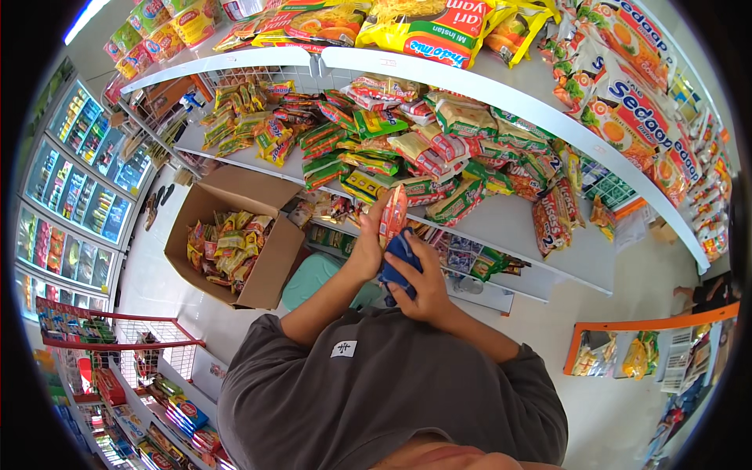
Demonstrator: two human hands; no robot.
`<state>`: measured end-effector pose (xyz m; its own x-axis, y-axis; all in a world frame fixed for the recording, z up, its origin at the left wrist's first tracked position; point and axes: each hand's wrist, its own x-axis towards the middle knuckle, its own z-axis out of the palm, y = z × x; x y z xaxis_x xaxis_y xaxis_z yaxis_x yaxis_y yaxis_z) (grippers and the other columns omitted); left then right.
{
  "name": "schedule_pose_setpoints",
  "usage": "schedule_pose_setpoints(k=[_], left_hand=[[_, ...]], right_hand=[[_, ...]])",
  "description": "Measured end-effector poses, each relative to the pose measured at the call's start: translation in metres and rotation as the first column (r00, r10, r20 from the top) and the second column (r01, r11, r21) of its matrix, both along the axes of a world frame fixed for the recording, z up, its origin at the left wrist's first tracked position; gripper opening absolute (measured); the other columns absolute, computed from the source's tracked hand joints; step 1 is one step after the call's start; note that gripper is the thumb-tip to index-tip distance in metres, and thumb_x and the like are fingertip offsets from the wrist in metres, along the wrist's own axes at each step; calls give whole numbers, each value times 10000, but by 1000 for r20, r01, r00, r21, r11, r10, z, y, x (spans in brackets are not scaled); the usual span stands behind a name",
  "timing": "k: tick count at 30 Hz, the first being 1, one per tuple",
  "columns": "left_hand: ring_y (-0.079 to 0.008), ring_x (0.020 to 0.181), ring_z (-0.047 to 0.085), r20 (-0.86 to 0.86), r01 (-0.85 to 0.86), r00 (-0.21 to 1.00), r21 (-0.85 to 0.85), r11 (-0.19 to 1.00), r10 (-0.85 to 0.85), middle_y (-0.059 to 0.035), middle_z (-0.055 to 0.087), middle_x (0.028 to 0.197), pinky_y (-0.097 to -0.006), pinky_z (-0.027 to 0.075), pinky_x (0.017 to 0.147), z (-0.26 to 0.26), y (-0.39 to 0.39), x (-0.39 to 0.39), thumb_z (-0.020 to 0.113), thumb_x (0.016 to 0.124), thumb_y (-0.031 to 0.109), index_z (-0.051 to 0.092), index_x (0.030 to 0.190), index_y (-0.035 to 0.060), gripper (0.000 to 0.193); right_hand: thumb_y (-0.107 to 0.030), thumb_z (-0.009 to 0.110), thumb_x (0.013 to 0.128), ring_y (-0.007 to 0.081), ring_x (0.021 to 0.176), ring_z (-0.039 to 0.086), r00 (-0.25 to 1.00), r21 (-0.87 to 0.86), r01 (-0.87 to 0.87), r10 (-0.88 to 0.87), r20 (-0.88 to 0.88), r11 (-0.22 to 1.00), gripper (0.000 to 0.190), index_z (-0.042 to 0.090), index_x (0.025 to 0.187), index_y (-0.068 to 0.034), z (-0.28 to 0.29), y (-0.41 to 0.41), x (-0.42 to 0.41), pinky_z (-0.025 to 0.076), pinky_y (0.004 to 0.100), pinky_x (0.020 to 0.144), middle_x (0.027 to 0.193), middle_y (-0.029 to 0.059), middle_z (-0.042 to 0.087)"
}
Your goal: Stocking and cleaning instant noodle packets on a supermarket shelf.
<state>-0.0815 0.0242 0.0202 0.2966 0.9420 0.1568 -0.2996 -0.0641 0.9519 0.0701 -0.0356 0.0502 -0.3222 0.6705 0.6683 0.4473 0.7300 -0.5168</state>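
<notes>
My left hand (369,247) holds a red and orange noodle packet (393,216) on edge in front of my chest. In my right hand (424,281) is a bunched dark blue cloth (400,267), pressed close against the lower end of the packet. Just beyond both hands, a white metal shelf (499,218) bears loose piles of instant noodle packets (376,164) in green, red and yellow wrappers. The packet's lower end is partly hidden by my fingers and the cloth.
An open cardboard box (258,276) of noodle packets stands at the left, beside a turquoise plastic stool or container (314,276). The upper shelf's white edge (470,79) juts out above the piles. Glass-door drink fridges (76,188) line the far left; a red-framed rack (123,345) stands lower left.
</notes>
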Motion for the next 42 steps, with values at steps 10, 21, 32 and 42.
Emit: schedule_pose_setpoints(k=[10, 21, 32, 42], left_hand=[[-249, 1298, 461, 49, -12, 999, -50, 999, 14, -154, 472, 1407, -370, 330, 1109, 10, -9, 16, 44, 945, 707, 259, 1495, -3, 923], [-206, 1309, 426, 143, 101, 984, 28, 994, -104, -120, 399, 1462, -338, 334, 1095, 15, -27, 11, 470, 1017, 255, 209, 1517, 3, 618], [-251, 1138, 597, 526, 78, 835, -403, 912, 161, -129, 585, 1281, -404, 478, 990, 40, 9, -2, 487, 1003, 305, 449, 1382, 40, 465], [-263, 1268, 501, 485, 119, 871, -362, 925, 78, -130, 460, 1425, -413, 428, 1045, 42, -1, -35, 568, 967, 357, 308, 1483, 46, 656]], right_hand=[[-221, 673, 817, 426, 1266, 445, 994, -52, 112, -111, 22, 992, 438, 642, 1229, -79, 5, 6, 7, 357, 526, 1059, 1410, 199, 489], [-198, 583, 919, 394, 1347, 396, 858, -348, -50, -138, -495, 936, 523, 447, 1386, -4, -1, 31, 17, 313, 429, 1111, 1436, 251, 422], [-216, 728, 719, 416, 1276, 441, 998, 185, -5, -6, 61, 983, 586, 598, 1285, -129, -36, 6, -11, 398, 544, 1038, 1404, 172, 468], [-84, 705, 815, 341, 1236, 517, 948, -246, 168, -225, -225, 955, 513, 562, 1306, -44, -34, 35, 24, 406, 408, 1044, 1357, 191, 520]])
